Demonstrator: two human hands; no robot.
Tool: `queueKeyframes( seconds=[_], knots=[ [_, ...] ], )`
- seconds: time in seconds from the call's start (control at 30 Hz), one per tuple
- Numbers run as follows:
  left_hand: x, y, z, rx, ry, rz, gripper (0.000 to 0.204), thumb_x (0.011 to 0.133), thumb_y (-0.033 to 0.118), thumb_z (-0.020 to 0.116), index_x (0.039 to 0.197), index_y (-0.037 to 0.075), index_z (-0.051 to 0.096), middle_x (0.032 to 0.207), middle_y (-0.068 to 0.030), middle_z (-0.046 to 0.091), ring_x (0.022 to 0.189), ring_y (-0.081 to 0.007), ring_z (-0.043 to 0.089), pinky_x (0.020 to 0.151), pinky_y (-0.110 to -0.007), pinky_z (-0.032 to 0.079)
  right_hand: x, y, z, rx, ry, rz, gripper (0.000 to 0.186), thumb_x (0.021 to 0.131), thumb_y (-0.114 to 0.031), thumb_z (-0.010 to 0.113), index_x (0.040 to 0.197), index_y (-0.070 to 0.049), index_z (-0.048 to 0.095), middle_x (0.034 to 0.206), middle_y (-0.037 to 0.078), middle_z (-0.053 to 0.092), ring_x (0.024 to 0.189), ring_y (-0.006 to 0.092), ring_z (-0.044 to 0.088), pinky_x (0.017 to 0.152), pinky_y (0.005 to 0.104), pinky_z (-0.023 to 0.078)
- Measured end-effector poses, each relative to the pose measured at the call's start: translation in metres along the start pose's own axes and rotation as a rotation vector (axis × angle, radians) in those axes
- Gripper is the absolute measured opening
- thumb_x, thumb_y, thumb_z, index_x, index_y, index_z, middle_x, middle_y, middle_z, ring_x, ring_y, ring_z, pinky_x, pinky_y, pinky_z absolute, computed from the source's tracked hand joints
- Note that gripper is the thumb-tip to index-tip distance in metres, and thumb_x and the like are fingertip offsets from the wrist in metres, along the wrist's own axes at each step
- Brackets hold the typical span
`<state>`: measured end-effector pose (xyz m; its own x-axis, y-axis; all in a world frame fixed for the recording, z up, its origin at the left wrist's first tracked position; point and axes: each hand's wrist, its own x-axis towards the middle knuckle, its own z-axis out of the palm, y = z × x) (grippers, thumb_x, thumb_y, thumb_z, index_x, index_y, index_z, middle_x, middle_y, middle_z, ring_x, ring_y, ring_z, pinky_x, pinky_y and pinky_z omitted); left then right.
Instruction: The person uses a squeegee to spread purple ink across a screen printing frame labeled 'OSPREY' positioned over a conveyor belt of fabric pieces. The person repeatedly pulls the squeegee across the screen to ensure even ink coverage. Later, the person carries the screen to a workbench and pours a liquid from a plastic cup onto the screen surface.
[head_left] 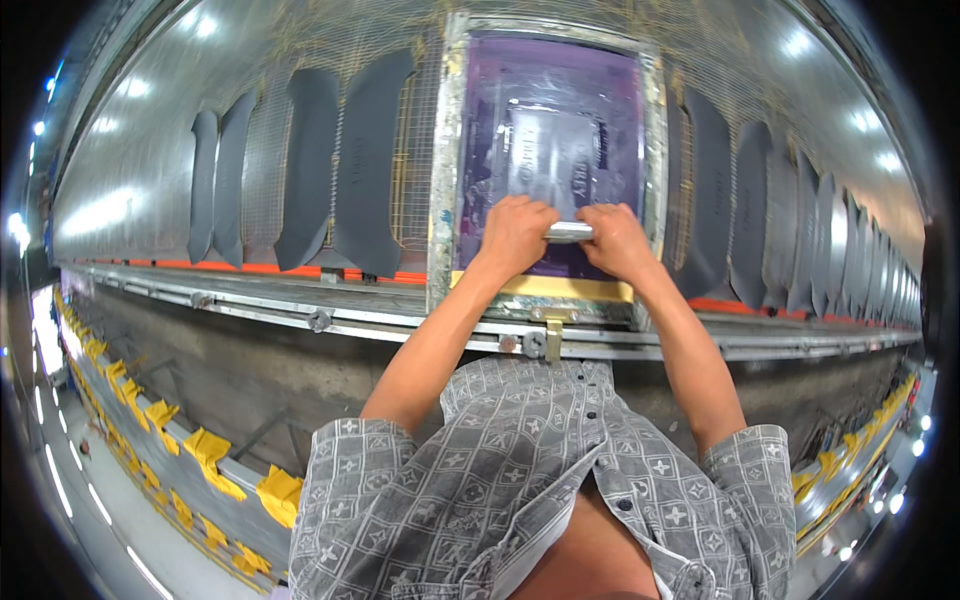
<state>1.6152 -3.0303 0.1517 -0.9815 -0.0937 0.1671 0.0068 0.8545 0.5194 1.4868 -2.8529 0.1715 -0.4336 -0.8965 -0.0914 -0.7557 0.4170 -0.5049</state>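
Observation:
A framed printing screen with a purple mesh lies on the long table in front of me. A metal squeegee handle runs across its lower part. My left hand grips the handle's left end and my right hand grips its right end, both fists closed around it. The blade under the handle is hidden by my hands. A yellow strip edges the screen's near side.
Dark grey cut fabric pieces lie in a row along the glossy table, left and right of the screen. A metal rail with bolts runs along the table's near edge. Yellow tabs line a lower ledge at left.

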Motion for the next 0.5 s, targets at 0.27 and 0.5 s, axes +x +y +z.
queueKeyframes(
  seconds=[0.27,0.5],
  knots=[
    [0.006,0.013,-0.008,0.349,-0.103,0.0,0.021,0.068,0.021,0.082,0.086,0.015,0.075,0.091,-0.0037,0.072,0.091,-0.0258,0.064,0.086,-0.045,0.041,-0.028,0.029,-0.011,0.26,0.517,0.132,0.055,0.091,-0.038,0.076,0.134,-0.007,0.064,0.132,0.017,0.065,0.123,0.0337,0.058,0.107,0.0435,0.043],
    [0.017,0.031,-0.023,0.36,-0.188,-0.087,0.025,0.069,0.003,0.073,0.093,0.011,0.069,0.092,-0.0076,0.066,0.094,-0.0323,0.062,0.08,-0.047,0.044,-0.018,0.11,0.021,0.256,0.804,0.43,0.062,0.082,-0.019,0.075,0.139,-0.003,0.056,0.124,0.018,0.055,0.116,0.0373,0.052,0.102,0.0464,0.043]
  ],
)
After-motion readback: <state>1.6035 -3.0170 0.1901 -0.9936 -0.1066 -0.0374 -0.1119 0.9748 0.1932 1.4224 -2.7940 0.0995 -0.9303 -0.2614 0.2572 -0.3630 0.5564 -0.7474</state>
